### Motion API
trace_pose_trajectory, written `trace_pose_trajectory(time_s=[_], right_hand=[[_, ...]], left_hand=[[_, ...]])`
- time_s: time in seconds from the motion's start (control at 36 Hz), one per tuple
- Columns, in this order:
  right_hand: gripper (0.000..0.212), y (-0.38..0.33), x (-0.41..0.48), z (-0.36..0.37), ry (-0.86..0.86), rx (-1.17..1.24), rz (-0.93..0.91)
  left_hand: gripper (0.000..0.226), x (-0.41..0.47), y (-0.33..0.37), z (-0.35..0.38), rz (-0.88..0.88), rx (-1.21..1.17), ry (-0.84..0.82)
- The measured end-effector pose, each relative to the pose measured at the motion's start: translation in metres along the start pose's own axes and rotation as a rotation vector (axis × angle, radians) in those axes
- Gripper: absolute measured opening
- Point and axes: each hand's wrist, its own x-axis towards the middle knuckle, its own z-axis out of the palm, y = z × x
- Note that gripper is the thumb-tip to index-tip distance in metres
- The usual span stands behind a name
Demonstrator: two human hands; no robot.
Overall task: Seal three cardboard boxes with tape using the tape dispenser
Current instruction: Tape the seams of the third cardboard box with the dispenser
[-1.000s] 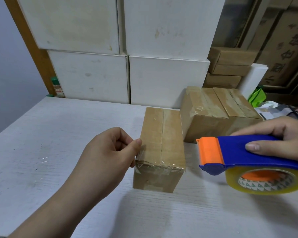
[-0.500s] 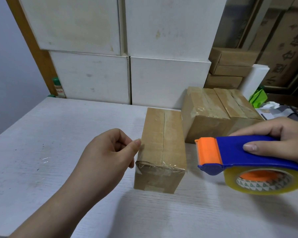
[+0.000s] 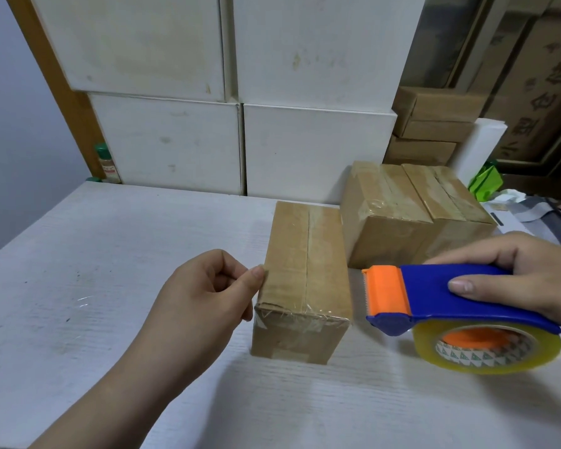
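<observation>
Little has shifted since a second ago; both hands have barely moved. On the bench (image 3: 78,254), the taped near box (image 3: 302,280) stands beside two others (image 3: 415,215). The right hand (image 3: 525,273) grips the tape dispenser (image 3: 441,299), apparently finished; the left hand (image 3: 201,296) steadies the box's corner, its thumb touching.

My left hand (image 3: 204,296) sits curled w/ thumb tip touching the upper left edge of the near cardboard box (image 3: 303,280), which lies on the white table (image 3: 94,254), top seam taped. My right hand (image 3: 528,277) grips the blue tape dispenser (image 3: 447,294), held off the table just right of that box, orange blade end facing it, clear tape roll (image 3: 486,346) underneath. Two more taped boxes (image 3: 412,209) sit side by side behind.
</observation>
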Motion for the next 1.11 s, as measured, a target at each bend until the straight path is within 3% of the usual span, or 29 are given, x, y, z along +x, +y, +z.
trace_pose_trajectory(time_s=[0.31,0.75,0.94,1.11], right_hand=[[0.07,0.008,0.011,0.012,-0.009,0.022,-0.031],[0.07,0.012,0.013,0.016,-0.005,0.041,-0.052],[0.072,0.014,0.014,0.015,-0.005,0.038,-0.046],[0.071,0.019,0.014,0.015,0.014,0.048,-0.059]], left_hand=[[0.036,-0.005,-0.014,0.01,-0.101,-0.325,-0.043],[0.031,-0.008,-0.014,0.019,0.084,-0.163,0.055],[0.031,-0.016,-0.023,0.03,-0.169,-0.245,0.015],[0.002,-0.019,-0.027,0.035,-0.273,-0.284,0.009]])
